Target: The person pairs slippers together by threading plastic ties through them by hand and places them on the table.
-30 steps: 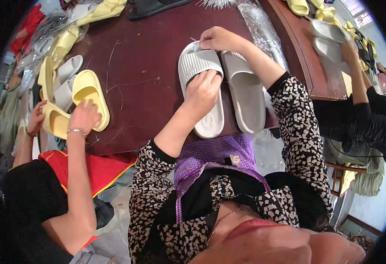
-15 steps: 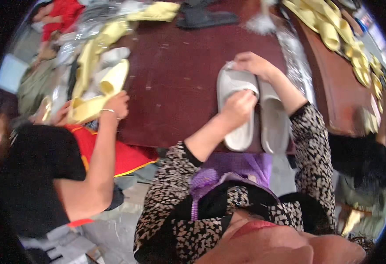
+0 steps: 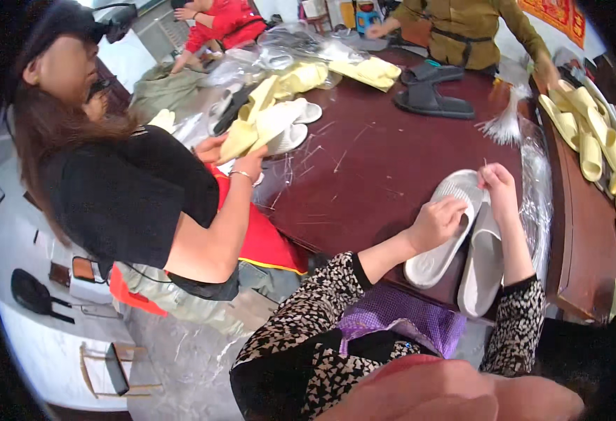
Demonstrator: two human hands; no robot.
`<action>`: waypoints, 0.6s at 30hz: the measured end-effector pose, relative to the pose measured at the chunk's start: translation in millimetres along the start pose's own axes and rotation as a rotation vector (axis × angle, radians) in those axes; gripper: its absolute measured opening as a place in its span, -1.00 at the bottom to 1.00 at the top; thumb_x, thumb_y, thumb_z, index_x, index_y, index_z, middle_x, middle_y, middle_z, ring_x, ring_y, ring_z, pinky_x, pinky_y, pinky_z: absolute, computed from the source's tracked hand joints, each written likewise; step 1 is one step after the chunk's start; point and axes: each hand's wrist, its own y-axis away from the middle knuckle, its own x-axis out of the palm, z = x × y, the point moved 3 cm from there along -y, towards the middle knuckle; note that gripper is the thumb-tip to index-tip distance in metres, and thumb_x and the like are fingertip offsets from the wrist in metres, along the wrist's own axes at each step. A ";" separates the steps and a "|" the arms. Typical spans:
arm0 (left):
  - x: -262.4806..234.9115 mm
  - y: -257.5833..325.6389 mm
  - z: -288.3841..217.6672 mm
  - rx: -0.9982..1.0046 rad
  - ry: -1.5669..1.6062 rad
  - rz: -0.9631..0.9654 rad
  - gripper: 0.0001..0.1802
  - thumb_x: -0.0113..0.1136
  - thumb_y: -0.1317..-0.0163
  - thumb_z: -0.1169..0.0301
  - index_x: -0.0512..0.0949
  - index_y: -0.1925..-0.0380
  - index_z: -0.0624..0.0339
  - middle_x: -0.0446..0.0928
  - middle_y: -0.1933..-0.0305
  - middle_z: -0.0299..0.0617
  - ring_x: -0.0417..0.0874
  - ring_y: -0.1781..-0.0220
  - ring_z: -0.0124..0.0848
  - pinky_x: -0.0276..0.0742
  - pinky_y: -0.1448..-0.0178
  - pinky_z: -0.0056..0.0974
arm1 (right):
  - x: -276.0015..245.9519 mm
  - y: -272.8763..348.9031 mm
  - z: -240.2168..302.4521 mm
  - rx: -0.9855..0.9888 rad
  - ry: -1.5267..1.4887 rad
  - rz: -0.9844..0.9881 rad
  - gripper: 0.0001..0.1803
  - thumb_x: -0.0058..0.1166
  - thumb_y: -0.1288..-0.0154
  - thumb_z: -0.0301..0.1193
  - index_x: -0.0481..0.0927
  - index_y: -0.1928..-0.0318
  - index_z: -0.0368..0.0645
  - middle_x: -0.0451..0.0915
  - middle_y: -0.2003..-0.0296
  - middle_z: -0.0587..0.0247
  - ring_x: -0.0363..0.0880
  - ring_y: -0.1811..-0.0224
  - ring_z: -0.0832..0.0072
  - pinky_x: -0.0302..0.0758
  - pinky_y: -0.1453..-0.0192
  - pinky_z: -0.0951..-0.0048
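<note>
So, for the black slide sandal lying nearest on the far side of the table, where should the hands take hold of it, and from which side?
Probably the wide strap of the black slide sandal: it arches above the flat sole, leaving room for fingers under it. The sandal lies sole down and lengthwise across the dark red table, with bare tabletop on its near side, so coming from above on the near side looks easiest. The second black sandal lies close behind it.

Your dark red table (image 3: 385,175) carries two grey slippers (image 3: 462,238) at its near edge. Beyond them lie black sandals (image 3: 431,95) at the far side, yellow slippers (image 3: 273,116) far left, and clear plastic wrap (image 3: 536,203) just right.
</note>
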 end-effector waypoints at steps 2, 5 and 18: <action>-5.7 -15.6 4.3 -0.088 0.016 -0.064 -0.86 0.10 -0.11 0.54 0.52 0.30 0.31 0.54 0.32 -0.09 0.59 0.34 -0.23 0.53 0.27 -0.26 | 2.1 9.1 -2.6 -0.012 -0.067 -0.025 -0.89 -0.04 -0.25 -0.50 0.50 0.41 -0.24 0.48 0.52 0.38 0.38 0.48 0.65 0.33 0.33 0.62; -3.9 -34.3 19.1 -0.249 0.112 -0.048 -0.84 0.12 -0.13 0.51 0.52 0.27 0.31 0.56 0.33 -0.14 0.58 0.38 -0.33 0.51 0.30 -0.31 | 14.7 19.0 4.6 -0.154 -0.057 0.027 -0.88 -0.03 -0.29 -0.47 0.50 0.38 -0.25 0.49 0.47 0.38 0.39 0.44 0.66 0.34 0.28 0.63; 20.1 -29.6 63.6 -0.672 0.512 0.295 -0.85 0.15 -0.19 0.42 0.62 0.28 0.20 0.57 0.44 -0.37 0.45 0.53 -0.64 0.34 0.48 -0.50 | 26.6 37.1 7.2 -0.210 0.166 -0.082 -0.88 0.01 -0.24 -0.47 0.54 0.34 -0.29 0.54 0.43 0.33 0.48 0.34 0.61 0.43 0.22 0.56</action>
